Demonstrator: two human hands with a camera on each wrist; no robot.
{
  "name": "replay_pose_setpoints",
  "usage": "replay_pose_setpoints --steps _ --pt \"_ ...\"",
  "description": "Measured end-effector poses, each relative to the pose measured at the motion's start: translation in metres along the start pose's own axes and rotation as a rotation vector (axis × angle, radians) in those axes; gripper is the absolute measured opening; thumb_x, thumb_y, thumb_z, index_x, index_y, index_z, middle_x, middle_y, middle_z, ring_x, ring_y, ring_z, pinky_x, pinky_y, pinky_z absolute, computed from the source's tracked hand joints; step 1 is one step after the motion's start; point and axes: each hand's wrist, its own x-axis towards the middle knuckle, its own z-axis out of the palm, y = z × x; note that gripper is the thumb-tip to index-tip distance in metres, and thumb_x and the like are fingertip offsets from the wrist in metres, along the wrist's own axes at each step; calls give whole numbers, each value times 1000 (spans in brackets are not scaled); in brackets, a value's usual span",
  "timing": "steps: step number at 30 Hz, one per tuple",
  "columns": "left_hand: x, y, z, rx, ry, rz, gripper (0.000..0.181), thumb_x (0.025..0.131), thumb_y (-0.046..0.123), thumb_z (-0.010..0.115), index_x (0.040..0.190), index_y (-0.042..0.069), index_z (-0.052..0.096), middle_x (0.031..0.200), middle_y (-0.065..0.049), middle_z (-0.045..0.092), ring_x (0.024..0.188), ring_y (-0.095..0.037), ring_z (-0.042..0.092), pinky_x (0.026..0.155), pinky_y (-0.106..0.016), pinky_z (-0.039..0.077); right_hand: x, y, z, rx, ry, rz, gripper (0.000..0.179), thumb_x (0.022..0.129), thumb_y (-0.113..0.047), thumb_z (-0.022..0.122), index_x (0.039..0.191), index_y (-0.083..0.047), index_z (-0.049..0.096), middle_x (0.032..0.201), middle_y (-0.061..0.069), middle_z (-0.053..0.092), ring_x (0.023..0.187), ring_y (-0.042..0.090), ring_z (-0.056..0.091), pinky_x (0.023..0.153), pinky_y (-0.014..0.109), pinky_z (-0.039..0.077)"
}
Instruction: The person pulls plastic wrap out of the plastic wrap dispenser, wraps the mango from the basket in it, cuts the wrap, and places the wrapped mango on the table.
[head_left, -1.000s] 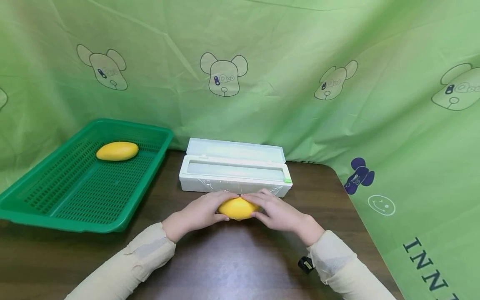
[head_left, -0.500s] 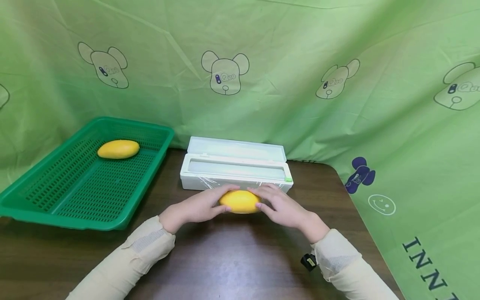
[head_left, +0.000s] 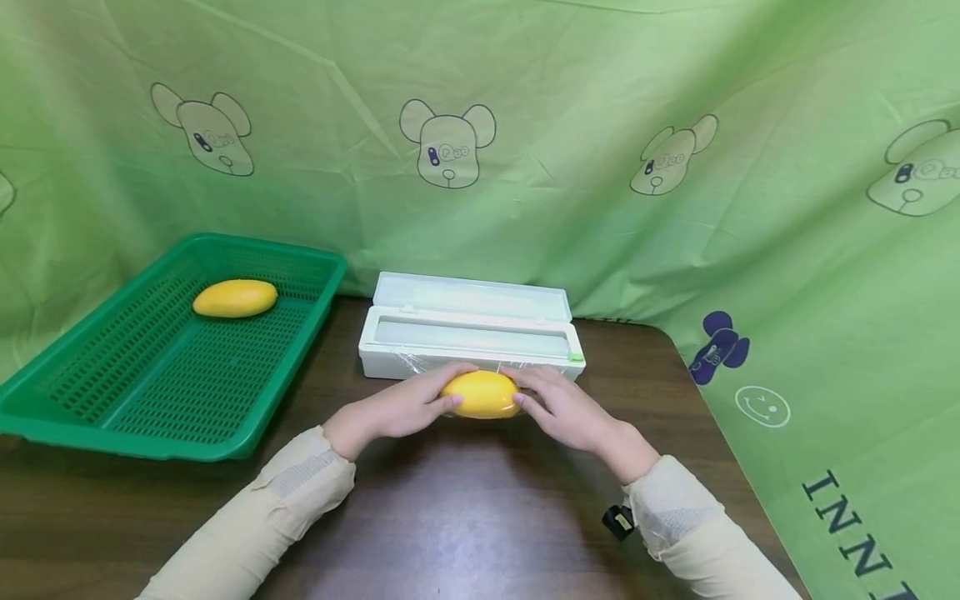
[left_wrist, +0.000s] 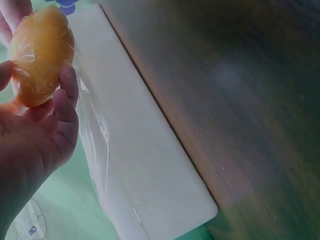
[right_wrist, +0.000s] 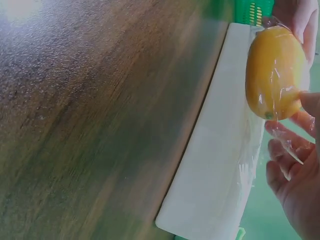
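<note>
A yellow mango point(head_left: 482, 394) is held between both hands just in front of a white cling film dispenser point(head_left: 382, 365), whose lid stands raised. My left hand point(head_left: 405, 406) grips the mango's left end, thumb on the near side and fingers over the far side. At the other end, my right hand point(head_left: 566, 408) holds it in the same way. Shiny clear cling film point(left_wrist: 30, 58) covers the fruit in the left wrist view. More film hangs in wrinkles along the dispenser's front. Loose film also trails by the right fingers point(right_wrist: 287, 160) in the right wrist view.
A green plastic basket point(head_left: 296, 396) stands on the left of the dark wooden table point(head_left: 465, 517), with a second mango point(head_left: 236, 298) inside. Behind hangs a green printed curtain point(head_left: 525, 225). A small black object point(head_left: 618, 522) shows beside the right sleeve.
Both hands have moved the mango a little away from me, up toward the dispenser. It now overlaps the dispenser's lower front in the head view. The basket stays put.
</note>
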Motion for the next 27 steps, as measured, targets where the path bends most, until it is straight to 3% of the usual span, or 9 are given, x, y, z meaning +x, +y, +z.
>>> replay_pose_setpoints --steps 8,16,19,21,24,27 --pt "2 -1 -4 -35 -19 -40 48 109 18 47 155 7 37 137 -12 53 118 -27 52 106 -50 40 1 2 -2 -47 55 22 40 103 -21 62 141 -7 60 132 9 65 123 30 57 106 52 41" --pt "2 -1 -5 -34 -18 -74 48 110 17 46 156 8 37 134 -12 55 115 -28 53 104 -50 41 -1 5 -10 -14 8 96 42 104 -25 61 142 -7 60 131 10 65 123 30 56 105 52 43" --pt "3 -1 -5 -36 -19 -94 48 110 17 46 156 7 36 133 -12 55 115 -28 53 105 -50 40 -2 5 -14 -42 70 103 41 103 -22 63 140 -4 60 134 13 62 127 35 54 108 57 38" --pt "4 -2 -4 -37 -17 -103 48 110 18 45 157 7 36 132 -12 56 115 -28 53 105 -50 40 -3 4 -15 -59 175 44 36 100 -17 66 132 -2 64 129 15 64 122 36 56 105 57 39" --pt "4 -2 -4 -54 -14 -109 47 111 20 43 156 7 36 129 -11 56 113 -27 53 104 -49 41 -1 -1 -12 -118 328 -190 26 90 -9 72 115 0 69 113 13 66 106 33 60 94 50 48" --pt "5 -3 -6 -67 -9 -116 47 112 23 41 156 8 36 129 -11 56 111 -27 54 101 -48 42 4 -12 -1 -242 341 -382 29 82 -10 81 107 -1 68 106 12 64 96 29 60 84 44 52"
